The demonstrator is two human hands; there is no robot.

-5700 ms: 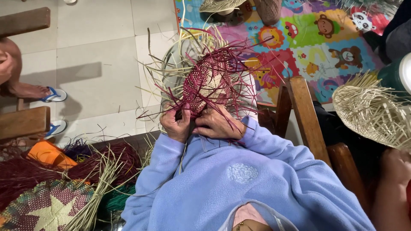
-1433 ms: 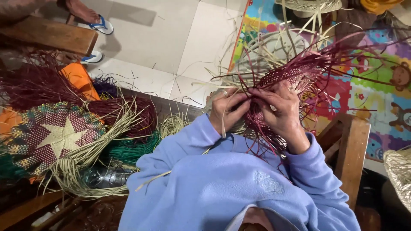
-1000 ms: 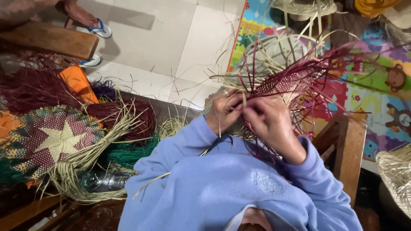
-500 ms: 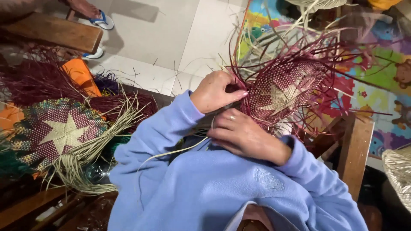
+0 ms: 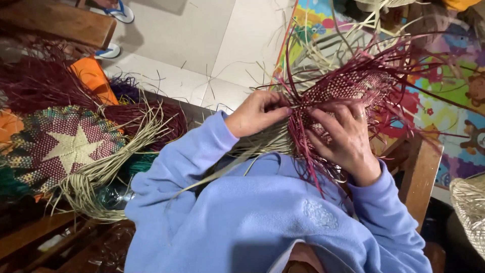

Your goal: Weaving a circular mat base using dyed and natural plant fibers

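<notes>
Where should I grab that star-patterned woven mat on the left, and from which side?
Probably grip the star mat by its tightly woven edge, coming from above on the near side. It lies flat, and its long loose straw ends trail off toward the right, so a grip there would likely only catch strands.

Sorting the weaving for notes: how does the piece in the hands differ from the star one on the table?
The maroon woven piece is held up by the left hand and right hand; the star mat lies flat, untouched. The maroon woven piece is mostly one colour; the star mat is multicoloured. Both trail loose strands.
</notes>
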